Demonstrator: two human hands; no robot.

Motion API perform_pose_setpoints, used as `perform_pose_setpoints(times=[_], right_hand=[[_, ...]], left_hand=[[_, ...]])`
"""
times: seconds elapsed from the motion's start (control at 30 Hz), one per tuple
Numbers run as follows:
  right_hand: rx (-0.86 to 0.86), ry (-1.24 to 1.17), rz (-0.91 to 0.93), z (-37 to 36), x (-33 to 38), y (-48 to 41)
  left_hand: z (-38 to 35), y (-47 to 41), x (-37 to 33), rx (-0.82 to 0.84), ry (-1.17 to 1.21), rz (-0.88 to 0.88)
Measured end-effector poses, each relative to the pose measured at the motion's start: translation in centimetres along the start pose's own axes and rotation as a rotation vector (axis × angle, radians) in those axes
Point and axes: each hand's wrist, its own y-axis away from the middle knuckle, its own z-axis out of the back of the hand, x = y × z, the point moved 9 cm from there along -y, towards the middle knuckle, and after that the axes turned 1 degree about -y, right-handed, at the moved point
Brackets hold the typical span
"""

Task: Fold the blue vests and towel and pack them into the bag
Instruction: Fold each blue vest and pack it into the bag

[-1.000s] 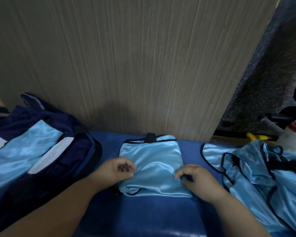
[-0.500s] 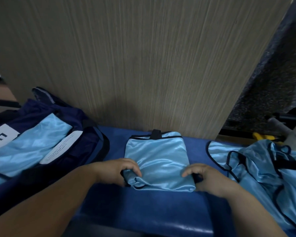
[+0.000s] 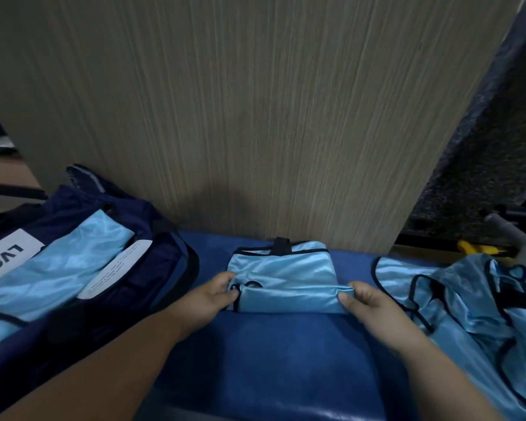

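Both hands pinch the near edge of the vest (image 3: 280,278) — left hand (image 3: 213,294), right hand (image 3: 369,302) — mid-bench (image 3: 286,354), by its back edge. Roll the fold forward evenly, corners aligned — satin slips. Bag (image 3: 152,268) waits on the left.

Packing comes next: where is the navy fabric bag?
The navy fabric bag lies open at the head view's left edge, left of the half-folded light-blue satin vest.

Wood-grain panel (image 3: 255,117) behind blue padded bench (image 3: 271,360), yellow object (image 3: 474,249) far right

Bag label (image 3: 6,259) cut at left edge (reads LVG…) — tag (image 3: 116,273) print illegible; vest pile (image 3: 474,302) runs off right.
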Motion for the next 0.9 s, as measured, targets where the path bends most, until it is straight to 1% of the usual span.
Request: perform_pose_setpoints(times=[0.13,0.23,0.37,0.43,0.53,0.63,0.77,0.83,0.9], right_hand=[[-0.08,0.058,-0.028,0.1,-0.1,-0.3],[-0.126,0.18,-0.064,0.2,-0.2,-0.4],[-0.118,0.324,-0.13,0.0,-0.9,-0.6],[-0.135,0.388,-0.133,-0.1,-0.8,-0.4],[-0.184,0.514,-0.088,0.1,0.1,0.0],[-0.232,0.562,-0.006,0.3,1.0,0.3],[-0.207,0.611,0.165,-0.4,1.6,0.0],[-0.156,0.581,0.174,-0.5,1.1,-0.2],[-0.08,0.55,0.164,-0.6,0.6,-0.4]], left_hand=[[0.7,-0.4,0.7,-0.101,0.074,-0.01],[1.3,-0.4,0.5,-0.216,-0.007,-0.05],[2.0,-0.4,0.1,-0.339,-0.055,-0.081],[2.1,-0.1,-0.3,-0.384,-0.118,-0.144],[1.8,0.6,-1.2,-0.427,-0.283,-0.311],[1.2,0.6,-1.3,-0.38,-0.321,-0.411],[0.8,-0.1,-0.8,-0.285,-0.261,-0.358],[0.3,-0.3,-0.7,-0.235,-0.247,-0.317],[0.0,-0.3,-0.5,-0.204,-0.325,-0.294]])
